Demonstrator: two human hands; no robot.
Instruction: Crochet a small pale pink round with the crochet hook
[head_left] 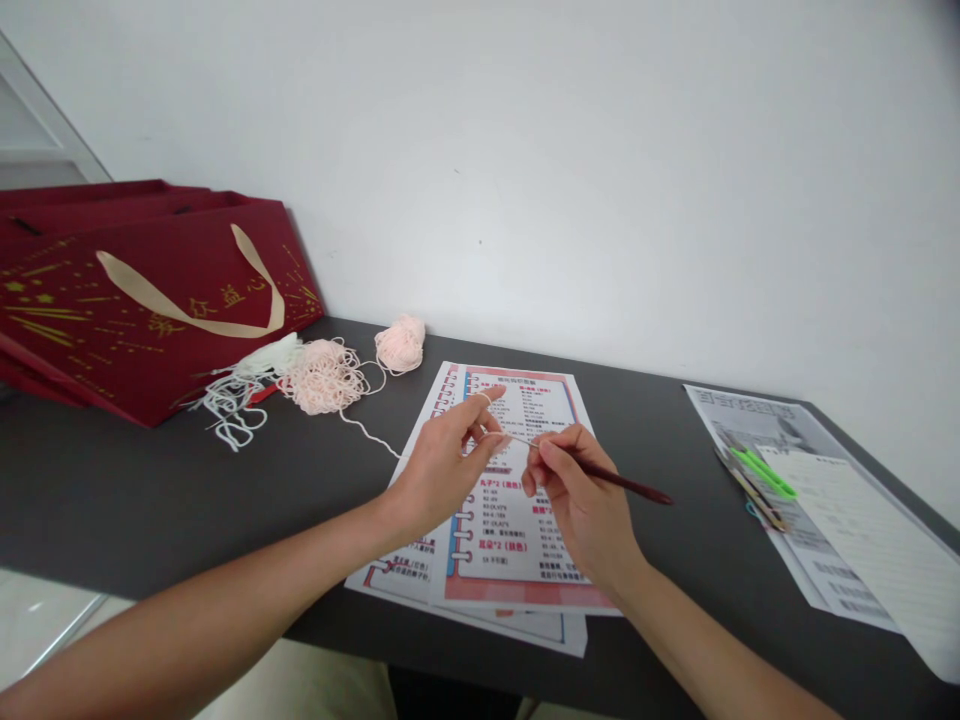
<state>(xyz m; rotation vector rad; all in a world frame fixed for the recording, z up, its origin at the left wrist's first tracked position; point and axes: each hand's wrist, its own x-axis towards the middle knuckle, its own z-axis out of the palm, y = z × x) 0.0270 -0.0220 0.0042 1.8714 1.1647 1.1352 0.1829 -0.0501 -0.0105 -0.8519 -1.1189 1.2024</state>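
My right hand grips a crochet hook with a dark red-brown handle; its thin metal tip points left. Facing it, my left hand holds pale pink yarn, looped round the raised index finger, with thumb and middle finger pinching near the hook's tip. Any stitches at the tip are too small to make out. From the left hand the strand runs back to a loose pink yarn tangle. Both hands are above printed pattern sheets with red headings.
A pink yarn ball and white yarn strands lie at the left, before dark red gift bags. At the right, a bright green tool and scissors rest on papers. A white wall stands behind the dark table.
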